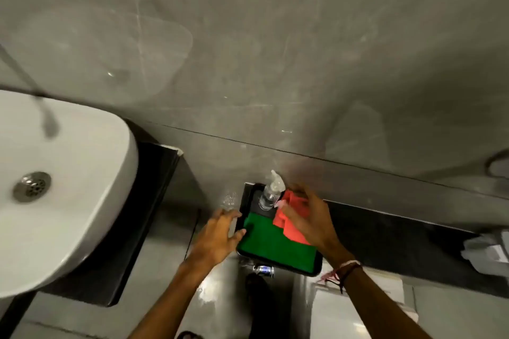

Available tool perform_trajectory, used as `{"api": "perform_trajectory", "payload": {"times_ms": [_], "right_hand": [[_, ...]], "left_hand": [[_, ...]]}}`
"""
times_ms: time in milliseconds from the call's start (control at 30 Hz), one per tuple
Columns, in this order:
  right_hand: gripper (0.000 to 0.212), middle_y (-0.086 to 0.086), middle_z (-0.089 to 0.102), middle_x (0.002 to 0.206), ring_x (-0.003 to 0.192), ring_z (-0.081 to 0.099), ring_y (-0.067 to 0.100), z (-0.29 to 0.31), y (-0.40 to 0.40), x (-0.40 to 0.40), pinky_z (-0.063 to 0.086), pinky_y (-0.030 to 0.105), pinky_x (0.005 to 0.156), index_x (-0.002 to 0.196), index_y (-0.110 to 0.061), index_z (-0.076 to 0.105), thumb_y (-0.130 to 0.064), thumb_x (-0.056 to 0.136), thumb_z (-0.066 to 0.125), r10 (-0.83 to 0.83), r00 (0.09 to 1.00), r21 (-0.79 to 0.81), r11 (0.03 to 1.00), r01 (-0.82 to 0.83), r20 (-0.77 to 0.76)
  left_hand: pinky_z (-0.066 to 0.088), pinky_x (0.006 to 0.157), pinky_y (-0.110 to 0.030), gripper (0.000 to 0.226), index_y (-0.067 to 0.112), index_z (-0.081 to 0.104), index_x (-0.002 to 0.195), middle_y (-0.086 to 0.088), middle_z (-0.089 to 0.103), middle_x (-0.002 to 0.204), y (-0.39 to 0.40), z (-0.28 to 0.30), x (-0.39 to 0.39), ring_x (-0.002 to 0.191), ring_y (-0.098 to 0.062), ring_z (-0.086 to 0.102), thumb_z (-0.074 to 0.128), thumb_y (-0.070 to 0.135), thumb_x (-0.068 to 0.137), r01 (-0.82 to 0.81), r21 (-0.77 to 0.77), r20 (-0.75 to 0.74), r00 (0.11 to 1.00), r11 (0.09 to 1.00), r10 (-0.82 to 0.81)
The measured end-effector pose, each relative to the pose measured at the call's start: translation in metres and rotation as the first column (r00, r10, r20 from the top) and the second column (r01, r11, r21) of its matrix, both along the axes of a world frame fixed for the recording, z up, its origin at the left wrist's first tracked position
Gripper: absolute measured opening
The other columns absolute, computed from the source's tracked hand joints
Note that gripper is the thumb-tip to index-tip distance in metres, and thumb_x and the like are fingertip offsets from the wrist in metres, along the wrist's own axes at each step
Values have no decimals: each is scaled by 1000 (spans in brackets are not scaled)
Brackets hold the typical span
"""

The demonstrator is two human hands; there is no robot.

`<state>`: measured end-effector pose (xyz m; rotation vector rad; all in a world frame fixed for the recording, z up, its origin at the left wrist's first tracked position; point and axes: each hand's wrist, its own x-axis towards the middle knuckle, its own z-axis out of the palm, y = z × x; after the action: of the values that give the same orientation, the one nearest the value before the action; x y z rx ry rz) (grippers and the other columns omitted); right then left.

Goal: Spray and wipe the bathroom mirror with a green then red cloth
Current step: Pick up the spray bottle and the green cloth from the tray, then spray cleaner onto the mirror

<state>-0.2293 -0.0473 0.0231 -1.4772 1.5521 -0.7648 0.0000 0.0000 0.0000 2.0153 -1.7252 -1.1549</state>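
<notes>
head | spray bottle (270, 193) upright in tray (308, 270) | nozzle points upper-left

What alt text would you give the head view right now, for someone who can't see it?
Two bare hands reach over a black tray on a dark ledge: the left hand at its left edge, the right hand open above the red cloth. The tray also holds a flat green cloth and an upright clear spray bottle. A white sink sits to the left.

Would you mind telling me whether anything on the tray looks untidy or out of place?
Only mildly: the red cloth lies crumpled over the flat green cloth. The spray bottle stands upright on the tray; no spill visible.
</notes>
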Motion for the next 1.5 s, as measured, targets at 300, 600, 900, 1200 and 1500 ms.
{"api": "perform_trajectory", "payload": {"times_ms": [300,600,900,1200,1500], "right_hand": [[49,2,77,107,102,74,11,-66,-54,35,60,31,90,125,-15,69,-47,88,72,116,993,-161,981,-110,33],[60,-11,67,91,78,68,12,-83,-63,61,54,28,71,107,-15,69,-69,94,47,101,995,-276,955,-104,-24],[64,5,60,106,88,66,26,49,-74,110,50,27,79,109,-4,65,-60,103,36,292,951,-607,776,-172,103],[49,-6,72,79,42,62,11,273,-48,191,48,19,48,99,-37,68,-73,97,34,401,822,-660,750,-42,404],[78,-1,62,51,46,66,13,429,-39,237,50,23,42,83,-9,74,-71,96,29,458,870,-871,486,-73,182]], "left_hand": [[40,100,-44,89,28,42,137,-14,31,141,-56,-77,-35,128,-33,37,70,72,66,263,200,466,822,944,-328],[46,95,-36,49,31,62,120,-2,44,125,-34,-93,-51,118,-26,43,74,46,75,144,58,306,939,988,-155],[55,71,-19,44,17,69,95,3,75,85,-23,29,26,79,-8,70,86,-4,60,-441,-57,-638,706,896,308],[62,82,-35,33,10,75,111,-12,79,108,-43,276,137,102,-27,74,77,26,82,-750,-252,-901,412,611,134],[62,84,-43,29,14,69,122,-17,75,113,-43,494,198,99,-27,75,55,28,101,-632,-427,-852,522,646,-53]]}}
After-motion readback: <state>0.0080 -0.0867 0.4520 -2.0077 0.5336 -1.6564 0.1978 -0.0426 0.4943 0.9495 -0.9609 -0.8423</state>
